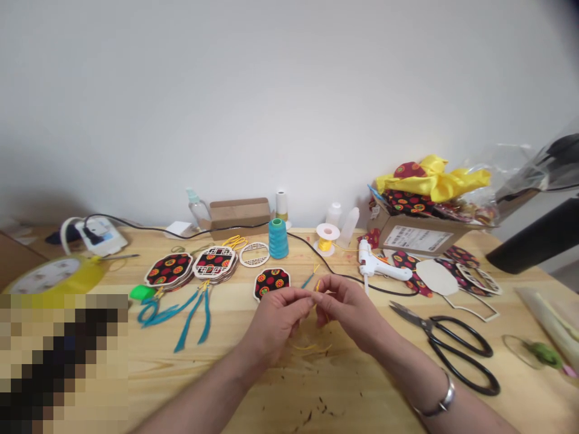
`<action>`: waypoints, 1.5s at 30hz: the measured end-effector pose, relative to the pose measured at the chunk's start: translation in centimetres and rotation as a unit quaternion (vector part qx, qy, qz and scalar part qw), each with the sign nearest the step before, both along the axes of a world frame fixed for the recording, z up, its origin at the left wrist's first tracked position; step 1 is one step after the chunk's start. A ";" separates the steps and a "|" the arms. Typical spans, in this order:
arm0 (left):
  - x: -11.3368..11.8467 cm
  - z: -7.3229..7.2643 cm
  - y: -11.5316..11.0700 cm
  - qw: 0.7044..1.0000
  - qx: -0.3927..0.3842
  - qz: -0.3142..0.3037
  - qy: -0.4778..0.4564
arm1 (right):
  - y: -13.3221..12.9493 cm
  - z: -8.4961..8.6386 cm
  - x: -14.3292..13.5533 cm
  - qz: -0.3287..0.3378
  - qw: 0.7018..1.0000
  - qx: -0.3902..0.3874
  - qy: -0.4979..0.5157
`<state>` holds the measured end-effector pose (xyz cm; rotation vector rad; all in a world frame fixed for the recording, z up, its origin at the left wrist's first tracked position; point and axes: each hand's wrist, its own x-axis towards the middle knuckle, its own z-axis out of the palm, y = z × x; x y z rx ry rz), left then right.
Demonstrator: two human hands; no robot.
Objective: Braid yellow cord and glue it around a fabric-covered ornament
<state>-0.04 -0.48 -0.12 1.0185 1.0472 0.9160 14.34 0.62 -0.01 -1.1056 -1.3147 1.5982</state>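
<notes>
My left hand and my right hand meet above the middle of the wooden table, fingertips pinched together on a thin yellow cord. Loose yellow strands hang below the fingers. A short teal strand with a yellow end lies just beyond my hands. Behind my left hand is a dark, flower-patterned fabric piece with a pale edge, partly covered by the hand. A teal thread cone stands upright behind it. What lies between the fingertips is mostly hidden.
Black-handled scissors lie open at right, with a white glue gun behind. A yellow cord spool stands at centre back. Patterned ornaments with teal tassels lie left. A fabric-filled box stands back right.
</notes>
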 end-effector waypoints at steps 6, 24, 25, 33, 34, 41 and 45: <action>0.0 -0.3 0.1 1.000 -0.005 -0.007 0.004 | 0.2 0.5 0.1 -0.040 0.997 0.020 -0.055; -0.1 -0.3 0.2 1.000 -0.016 0.007 -0.001 | 0.6 0.5 0.6 -0.019 0.999 0.002 -0.047; -0.1 -0.4 0.1 1.000 -0.014 0.004 0.003 | 0.6 0.4 0.6 -0.020 0.999 0.003 -0.043; -0.2 -0.2 0.1 1.000 -0.003 -0.006 0.015 | 0.8 0.1 0.7 -0.002 0.996 0.038 -0.078; -0.2 0.0 0.2 1.000 -0.002 -0.002 0.024 | 0.8 0.1 0.8 -0.005 0.994 0.054 -0.091; -0.4 0.6 0.4 0.975 0.129 0.068 0.166 | 1.2 -0.3 1.3 -0.075 0.962 0.170 -0.203; -0.2 -0.3 0.1 0.959 0.210 0.058 0.181 | 1.2 -0.3 1.2 -0.093 0.965 0.153 -0.191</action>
